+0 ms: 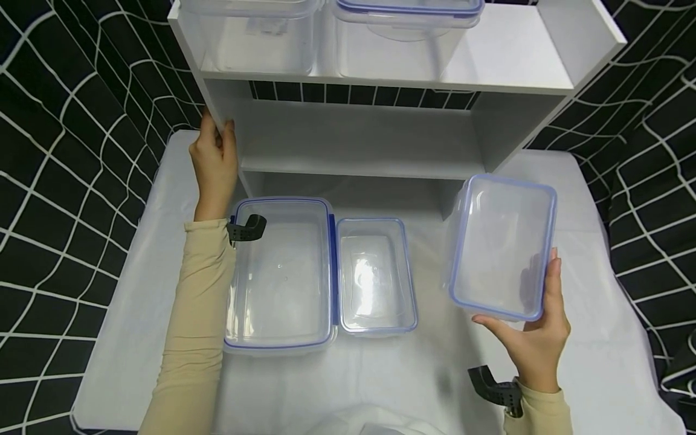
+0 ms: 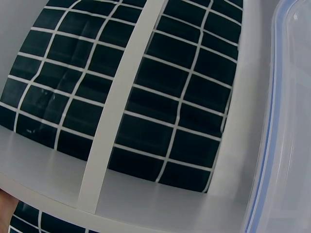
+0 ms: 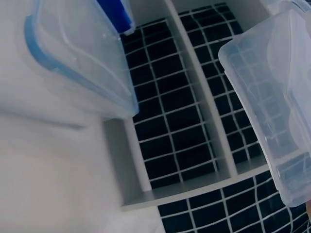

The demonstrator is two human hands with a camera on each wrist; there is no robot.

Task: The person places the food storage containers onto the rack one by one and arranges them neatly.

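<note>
At the left of the head view my left hand (image 1: 214,172) grips the side panel of a white shelf unit (image 1: 359,130), its fingers around the panel's front edge. On the right, my right hand (image 1: 538,344) holds a clear food container (image 1: 502,241) with a blue-rimmed lid, its thumb at the lower edge and fingers at the right side. That container is tilted and raised above the table. Two more lidded containers lie side by side before the unit: a large one (image 1: 283,272) beside my left forearm and a smaller one (image 1: 376,275) touching or nearly touching it.
On the upper shelf stand two clear containers, one at the left (image 1: 261,45) and one with a blue-rimmed lid (image 1: 397,45). White cloth covers the table (image 1: 136,338). Black netted-looking walls (image 1: 70,181) with white lines enclose both sides. Whitish translucent material (image 1: 364,420) lies at the front edge.
</note>
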